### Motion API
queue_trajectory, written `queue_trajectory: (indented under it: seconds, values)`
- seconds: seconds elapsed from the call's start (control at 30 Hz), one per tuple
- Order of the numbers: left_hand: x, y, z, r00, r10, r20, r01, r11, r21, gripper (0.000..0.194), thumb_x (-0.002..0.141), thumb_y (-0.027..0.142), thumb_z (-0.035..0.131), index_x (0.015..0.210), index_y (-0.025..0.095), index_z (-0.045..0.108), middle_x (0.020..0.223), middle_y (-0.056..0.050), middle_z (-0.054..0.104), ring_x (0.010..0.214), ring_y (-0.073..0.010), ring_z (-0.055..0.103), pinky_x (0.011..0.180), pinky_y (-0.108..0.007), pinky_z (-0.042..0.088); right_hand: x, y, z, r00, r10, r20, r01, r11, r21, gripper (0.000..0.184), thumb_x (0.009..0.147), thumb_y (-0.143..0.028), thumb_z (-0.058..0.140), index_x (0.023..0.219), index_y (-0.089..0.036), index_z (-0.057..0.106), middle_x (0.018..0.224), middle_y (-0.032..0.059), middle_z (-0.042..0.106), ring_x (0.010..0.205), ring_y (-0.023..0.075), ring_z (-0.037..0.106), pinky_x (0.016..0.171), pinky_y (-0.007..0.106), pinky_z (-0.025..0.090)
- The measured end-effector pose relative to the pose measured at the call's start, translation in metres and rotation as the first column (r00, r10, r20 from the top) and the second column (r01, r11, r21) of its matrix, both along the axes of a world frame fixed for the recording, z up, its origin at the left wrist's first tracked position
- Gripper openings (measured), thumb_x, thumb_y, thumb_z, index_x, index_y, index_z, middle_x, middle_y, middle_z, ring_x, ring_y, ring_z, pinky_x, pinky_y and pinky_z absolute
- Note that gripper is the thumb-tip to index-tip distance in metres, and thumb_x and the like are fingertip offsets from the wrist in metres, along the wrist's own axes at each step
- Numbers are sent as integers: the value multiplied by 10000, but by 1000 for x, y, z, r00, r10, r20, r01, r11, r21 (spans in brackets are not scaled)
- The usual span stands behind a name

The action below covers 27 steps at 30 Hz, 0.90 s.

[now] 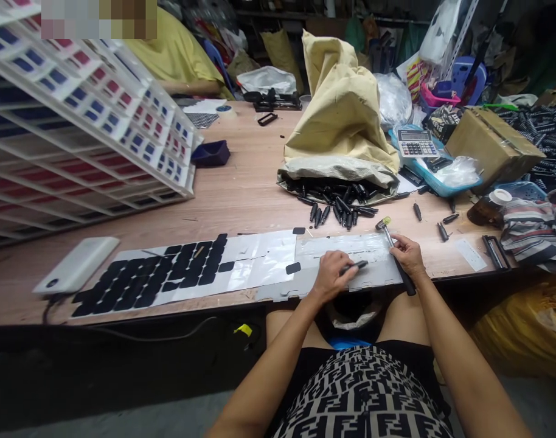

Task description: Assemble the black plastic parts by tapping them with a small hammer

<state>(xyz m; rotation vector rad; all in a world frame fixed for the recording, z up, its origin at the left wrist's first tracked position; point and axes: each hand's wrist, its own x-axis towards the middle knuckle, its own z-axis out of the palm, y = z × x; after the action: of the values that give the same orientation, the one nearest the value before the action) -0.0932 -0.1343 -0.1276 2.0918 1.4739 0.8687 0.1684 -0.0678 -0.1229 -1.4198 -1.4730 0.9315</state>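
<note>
My left hand is closed around a small black cylindrical part, held just over a grey-white board at the table's front edge. My right hand grips a small hammer; its metal head points away from me and the black handle reaches back to the edge. Beyond my hands, many similar black parts spill from the mouth of a beige sack. To the left of the board lies a white sheet bearing rows of black rounded stickers.
A white plastic crate leans at the left, near a white device with a cable and a purple tray. At the right are a calculator, a blue basket and a cardboard box. A person in yellow sits opposite.
</note>
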Motion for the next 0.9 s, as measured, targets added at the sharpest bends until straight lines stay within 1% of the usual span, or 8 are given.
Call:
queue_trajectory:
  seconds: [0.2, 0.3, 0.4, 0.47, 0.57, 0.7, 0.8, 0.9]
  values:
    - [9, -71, -25, 987, -53, -149, 75, 986, 150, 206, 931, 399, 621, 1059, 282, 733, 1308, -92, 619, 1222, -296, 525, 1063, -479, 401, 0, 1, -3, 1000, 5, 11, -5, 1000, 16, 491, 677, -348, 662, 1105, -123, 751, 661, -45, 514, 584, 100, 448, 576, 237, 404]
    - [12, -86, -35, 981, -55, -186, 94, 973, 211, 262, 885, 424, 687, 1102, 287, 737, 1416, -104, 561, 1314, -335, 469, 1128, -520, 360, 0, 1, -1, 1000, -3, 27, 2, 1000, 16, 489, 683, -346, 657, 1112, -130, 750, 665, -44, 516, 578, 97, 441, 569, 234, 403]
    - [12, -82, -28, 990, -47, -130, 74, 974, 215, 318, 853, 461, 721, 1113, 278, 728, 1370, -108, 601, 1277, -327, 508, 1105, -507, 392, -1, 0, -1, 999, -2, 37, 1, 1000, 22, 490, 689, -341, 652, 1118, -125, 747, 662, -44, 513, 572, 97, 442, 571, 237, 403]
    - [8, -63, -15, 998, 34, -48, -24, 978, 205, 265, 887, 435, 683, 1086, 265, 724, 1225, -97, 678, 1173, -295, 575, 1045, -476, 434, -1, 0, -1, 999, 1, 41, -2, 1000, 24, 490, 692, -341, 652, 1120, -122, 746, 659, -44, 509, 568, 98, 440, 571, 241, 402]
    - [-10, -6, 6, 952, 292, 86, -302, 942, 148, 210, 950, 363, 577, 1037, 229, 714, 1011, -78, 719, 1005, -251, 628, 972, -439, 468, -1, 1, -2, 999, -1, 41, 0, 1000, 30, 485, 694, -341, 653, 1117, -123, 746, 658, -44, 509, 565, 98, 435, 573, 242, 404]
    - [-48, 92, 19, 766, 636, 93, -637, 771, -30, 247, 929, 288, 547, 1075, 177, 713, 1010, -89, 703, 973, -244, 621, 910, -389, 497, -1, 1, -2, 999, -8, 32, 7, 1000, 31, 471, 694, -343, 657, 1104, -131, 751, 660, -40, 511, 570, 99, 438, 567, 240, 396]
    - [-69, 141, 15, 738, 673, -48, -673, 729, -125, 272, 893, 229, 557, 1084, 174, 744, 1045, -99, 713, 1039, -252, 618, 955, -362, 477, -1, 0, -2, 1000, -10, 25, 10, 1000, 19, 474, 690, -339, 654, 1106, -135, 753, 666, -38, 512, 565, 97, 435, 560, 237, 396]
    - [-76, 161, 3, 769, 613, -179, -639, 743, -200, 296, 901, 262, 563, 1111, 212, 765, 1060, -92, 734, 1050, -270, 621, 923, -367, 479, -1, -1, -4, 1000, -13, 25, 13, 1000, 9, 475, 693, -333, 645, 1114, -140, 752, 675, -37, 520, 558, 93, 431, 562, 233, 403]
